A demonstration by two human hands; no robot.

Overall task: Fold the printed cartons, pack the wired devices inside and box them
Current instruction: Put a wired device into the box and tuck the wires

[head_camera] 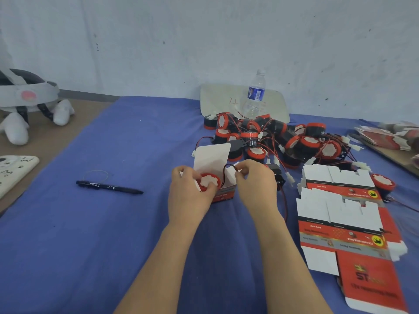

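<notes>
- The left hand [190, 189] has its fingers curled over the red-rimmed device [209, 181], thumb on the white face. The device's lower body is hidden down inside the carton [213, 159].
- The right hand [256, 180] pinches the black-and-red wire [225, 172] between thumb and forefinger at the carton's 3 o'clock edge. The wire's end is lost behind the fingertips.
- The carton stands open mid-cloth with its white lid flap up at 12 o'clock. The print on its red front is too blurred to read.
- At 1 o'clock, just behind the carton, a pile of devices [272, 137] crowds in with its leads tangled.
- At 4 o'clock lie the flat cartons [340, 225], overlapping, and the nearest runs off the bottom edge.
- A pen [108, 186] lies at 9 o'clock on the blue cloth [113, 234], and a water bottle [255, 94] stands at 12 o'clock beyond the pile.
- Both forearms come in from 6 o'clock, wrists dipped, one hand on each side of the carton.
</notes>
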